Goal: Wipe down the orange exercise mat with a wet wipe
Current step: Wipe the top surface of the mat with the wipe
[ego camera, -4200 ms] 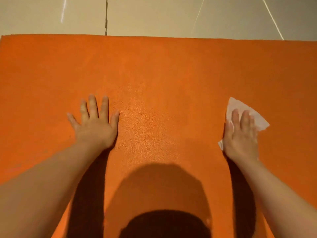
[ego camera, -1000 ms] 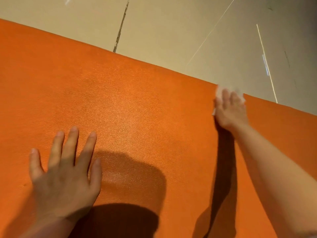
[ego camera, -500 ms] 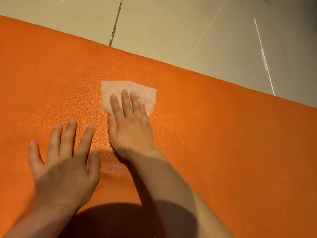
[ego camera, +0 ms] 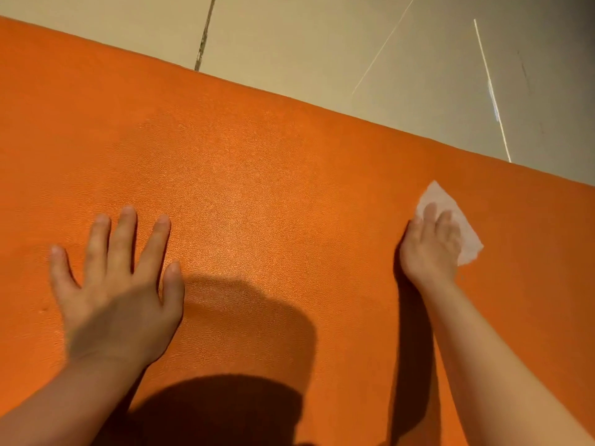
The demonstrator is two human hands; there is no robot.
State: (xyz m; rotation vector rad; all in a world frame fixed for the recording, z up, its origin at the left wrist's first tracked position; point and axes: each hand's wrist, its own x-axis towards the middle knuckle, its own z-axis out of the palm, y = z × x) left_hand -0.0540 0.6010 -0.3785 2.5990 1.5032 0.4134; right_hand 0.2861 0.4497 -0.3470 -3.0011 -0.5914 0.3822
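Observation:
The orange exercise mat [ego camera: 273, 194] fills most of the head view, its far edge running from upper left down to the right. My left hand [ego camera: 119, 284] lies flat on the mat at the lower left, fingers spread and straight. My right hand [ego camera: 431, 246] presses a white wet wipe [ego camera: 467, 239] flat against the mat at the right, a short way inside the far edge. The fingers are straight on top of the wipe, which sticks out beyond and to the right of them. Part of the wipe is hidden under the hand.
Beige tiled floor [ego camera: 322, 43] with a dark grout line [ego camera: 203, 37] lies beyond the mat's far edge. My head and arms cast dark shadows [ego camera: 225, 397] on the near part of the mat.
My right hand has swept the wipe from beside my left hand across the mat to the right side. The left hand has stayed flat in place.

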